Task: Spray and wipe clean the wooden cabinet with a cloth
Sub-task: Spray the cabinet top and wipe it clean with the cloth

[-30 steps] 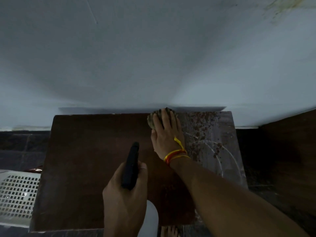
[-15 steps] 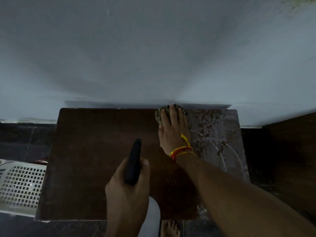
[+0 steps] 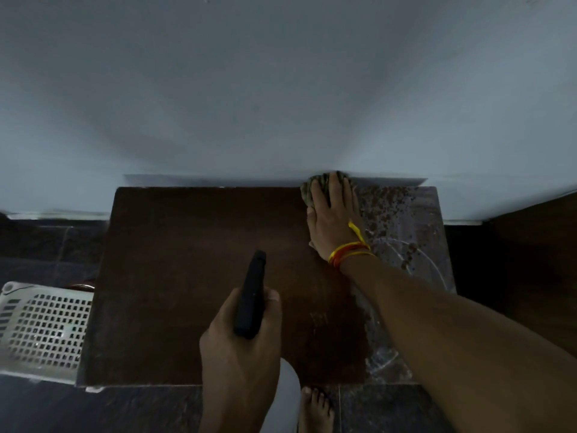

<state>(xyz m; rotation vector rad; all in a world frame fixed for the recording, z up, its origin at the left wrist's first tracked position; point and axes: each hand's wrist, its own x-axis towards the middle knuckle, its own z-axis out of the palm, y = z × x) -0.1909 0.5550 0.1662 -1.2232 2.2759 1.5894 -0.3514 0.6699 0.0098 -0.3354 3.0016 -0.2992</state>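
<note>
- While the right hand [image 3: 332, 220] lay flat at the far edge of the wooden cabinet [image 3: 193, 276], its straight, close-set fingers [image 3: 335, 190] pressed a crumpled cloth [image 3: 313, 190] onto the top, against the wall [image 3: 281, 104].
- The speckled, unwiped grime [image 3: 393, 214] lay directly to the right of those fingers, running as a strip from the wall toward the near edge.
- The darker, cleaner wood lay to their left.
- The left hand [image 3: 240, 348] gripped a black spray bottle [image 3: 249, 301], fingers curled round it, nozzle pointing away over the near middle.
- Judgement: the right hand was nearer the grime; the wipe should run rightward.
</note>
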